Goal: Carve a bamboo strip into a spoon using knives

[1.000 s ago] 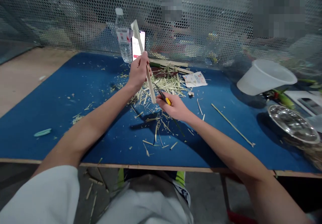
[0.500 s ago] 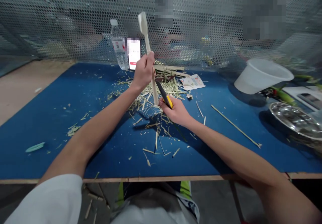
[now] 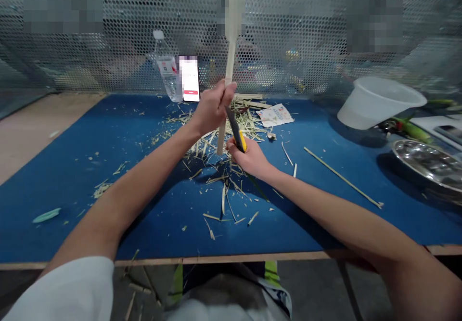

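Note:
My left hand (image 3: 213, 108) is closed round the handle of a pale wooden spatula (image 3: 231, 57), held nearly upright with its wide end at the top. In my right hand (image 3: 249, 158) is a yellow and black utility knife (image 3: 238, 135), its dark end pointing up toward my left hand, close to the lower handle. I cannot tell whether the blade touches the wood. Behind and below both hands lies a heap of pale shavings (image 3: 249, 124), with loose strips spread toward the front edge.
A water bottle (image 3: 166, 68) and a lit phone (image 3: 189, 79) stand against the perforated metal screen (image 3: 137, 13). To the right are a white plastic tub (image 3: 378, 104), a steel bowl (image 3: 426, 162) and a thin stick (image 3: 342, 177). A printed packet (image 3: 275, 116) lies behind the shavings on the blue tabletop (image 3: 144, 229).
The spatula's wide end has swung right and turned its broad face toward me. My left hand has moved slightly right and down; the knife stays beside the lower handle.

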`<state>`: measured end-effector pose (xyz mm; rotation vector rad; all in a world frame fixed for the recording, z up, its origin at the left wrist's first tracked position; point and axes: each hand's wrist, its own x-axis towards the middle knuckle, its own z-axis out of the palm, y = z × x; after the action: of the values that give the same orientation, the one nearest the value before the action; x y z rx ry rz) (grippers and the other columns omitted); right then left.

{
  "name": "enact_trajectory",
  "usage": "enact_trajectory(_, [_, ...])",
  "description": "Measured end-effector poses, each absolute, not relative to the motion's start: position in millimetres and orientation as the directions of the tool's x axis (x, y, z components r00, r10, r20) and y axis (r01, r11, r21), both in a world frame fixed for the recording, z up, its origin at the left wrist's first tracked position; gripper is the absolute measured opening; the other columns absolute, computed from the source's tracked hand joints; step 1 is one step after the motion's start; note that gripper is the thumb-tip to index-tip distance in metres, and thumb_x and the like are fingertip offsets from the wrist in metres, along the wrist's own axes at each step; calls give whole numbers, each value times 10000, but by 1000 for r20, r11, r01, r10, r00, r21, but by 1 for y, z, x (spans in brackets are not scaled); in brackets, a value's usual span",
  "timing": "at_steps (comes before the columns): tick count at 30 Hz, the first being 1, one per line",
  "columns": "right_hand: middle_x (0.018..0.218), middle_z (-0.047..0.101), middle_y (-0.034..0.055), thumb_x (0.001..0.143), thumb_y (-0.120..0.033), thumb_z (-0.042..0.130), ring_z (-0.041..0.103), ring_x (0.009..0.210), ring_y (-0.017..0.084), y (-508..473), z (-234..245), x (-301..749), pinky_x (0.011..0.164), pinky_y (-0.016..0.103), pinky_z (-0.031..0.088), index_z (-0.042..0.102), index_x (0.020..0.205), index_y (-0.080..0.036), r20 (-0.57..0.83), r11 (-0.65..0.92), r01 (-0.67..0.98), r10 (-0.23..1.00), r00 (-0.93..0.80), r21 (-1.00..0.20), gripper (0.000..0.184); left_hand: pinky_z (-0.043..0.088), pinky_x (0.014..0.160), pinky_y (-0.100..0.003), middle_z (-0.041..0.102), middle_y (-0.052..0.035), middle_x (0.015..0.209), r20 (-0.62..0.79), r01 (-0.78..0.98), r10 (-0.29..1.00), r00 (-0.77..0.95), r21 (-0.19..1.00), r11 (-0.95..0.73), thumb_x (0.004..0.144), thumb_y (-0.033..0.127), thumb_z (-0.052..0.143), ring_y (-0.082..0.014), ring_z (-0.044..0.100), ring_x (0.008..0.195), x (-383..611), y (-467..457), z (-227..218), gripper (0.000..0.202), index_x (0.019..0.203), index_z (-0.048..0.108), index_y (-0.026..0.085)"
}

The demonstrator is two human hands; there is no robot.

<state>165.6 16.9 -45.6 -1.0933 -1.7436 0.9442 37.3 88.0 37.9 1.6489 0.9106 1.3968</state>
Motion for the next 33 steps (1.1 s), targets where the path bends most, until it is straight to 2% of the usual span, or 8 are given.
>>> enact_trajectory(3, [544, 442, -64, 862, -363, 510, 421, 482, 93, 22, -49, 165, 500, 271, 337, 502, 795, -220, 226, 260, 155, 951, -210, -953, 158, 313, 554, -245, 438, 26, 587, 528, 107, 820, 221, 822, -559, 926, 214, 539, -103, 436, 538, 34, 90, 33, 273, 658, 490, 203])
enact_trajectory(8, [561, 346, -98, 816, -358, 561, 335, 422, 59, 28, -52, 163, 444, 258, 261, 459, 789, -236, 172, 159, -109, 978, -120, -981, 161, 298, 559, -261, 440, 25, 551, 511, 192, 835, 205, 815, -546, 922, 214, 532, -118, 420, 526, 22, 104, 20, 265, 659, 509, 213])
enact_trajectory(16, [582, 341, -80, 800, -261, 516, 309, 427, 60, 30, -46, 162, 434, 277, 234, 424, 732, -238, 106, 106, -282, 994, 13, -953, 117, 289, 566, -267, 392, 22, 529, 553, 270, 823, 130, 779, -566, 933, 275, 514, -131, 373, 522, 1, 126, 8, 318, 620, 497, 222])
enact_trajectory(20, [577, 341, -77, 806, -263, 510, 316, 423, 56, 30, -44, 162, 427, 269, 225, 398, 689, -238, 91, 110, -311, 993, 74, -944, 163, 287, 566, -267, 381, 15, 543, 602, 357, 757, 255, 669, -652, 926, 279, 523, -137, 356, 533, -5, 131, 12, 328, 608, 466, 220])
enact_trajectory(23, [561, 316, -86, 832, -333, 532, 312, 413, 56, 31, -45, 161, 419, 267, 224, 351, 684, -247, 60, 90, -293, 992, 112, -952, 248, 287, 566, -275, 391, 11, 545, 617, 396, 726, 304, 611, -685, 933, 292, 509, -133, 357, 528, -6, 130, 16, 337, 608, 466, 216])
enact_trajectory(25, [561, 317, -92, 821, -391, 583, 304, 415, 53, 31, -47, 161, 417, 265, 230, 374, 696, -246, 70, 99, -274, 991, 116, -957, 284, 293, 566, -275, 417, 5, 553, 637, 398, 718, 280, 604, -691, 948, 324, 485, -127, 377, 531, -7, 129, 18, 352, 615, 474, 212])
enact_trajectory(29, [592, 421, -80, 734, -396, 711, 336, 427, 47, 32, -52, 162, 418, 259, 232, 564, 825, -220, 142, 152, -182, 987, 70, -971, 247, 331, 542, -261, 453, 2, 567, 690, 279, 705, 163, 653, -704, 964, 498, 410, -118, 435, 536, -7, 135, 20, 434, 657, 502, 206])
enact_trajectory(33, [544, 411, -79, 751, -433, 703, 340, 425, 57, 29, -51, 163, 426, 261, 237, 605, 824, -215, 167, 167, -152, 986, 13, -974, 250, 359, 526, -261, 423, 12, 574, 739, 151, 668, 87, 653, -742, 925, 634, 362, -108, 455, 508, -4, 148, 19, 509, 690, 495, 203])
